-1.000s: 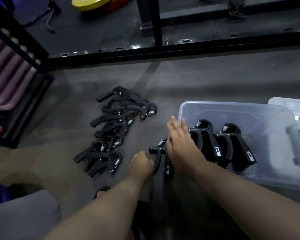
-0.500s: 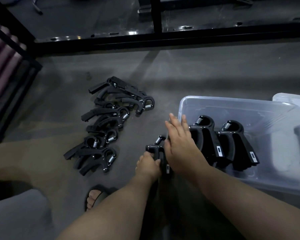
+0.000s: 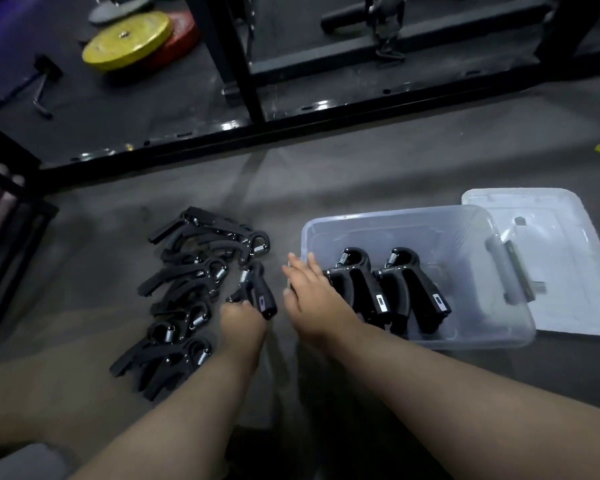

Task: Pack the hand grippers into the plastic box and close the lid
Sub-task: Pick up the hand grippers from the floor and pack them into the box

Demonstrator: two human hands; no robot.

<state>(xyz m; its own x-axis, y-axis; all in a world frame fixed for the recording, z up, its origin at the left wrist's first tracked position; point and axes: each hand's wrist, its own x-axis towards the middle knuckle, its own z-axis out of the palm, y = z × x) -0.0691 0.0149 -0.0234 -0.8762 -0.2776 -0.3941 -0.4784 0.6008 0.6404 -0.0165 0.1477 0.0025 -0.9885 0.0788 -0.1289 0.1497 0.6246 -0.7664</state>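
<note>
The left grip is a bare hand, and the right grip is a bare hand as well. The left forearm and the right forearm are uncovered along all the length that shows. In the lower left corner there is a rounded piece of soft grey cloth, a garment that cannot be identified.

Grey floor, loose hand grippers in a row, plastic box, lid beside it
</note>
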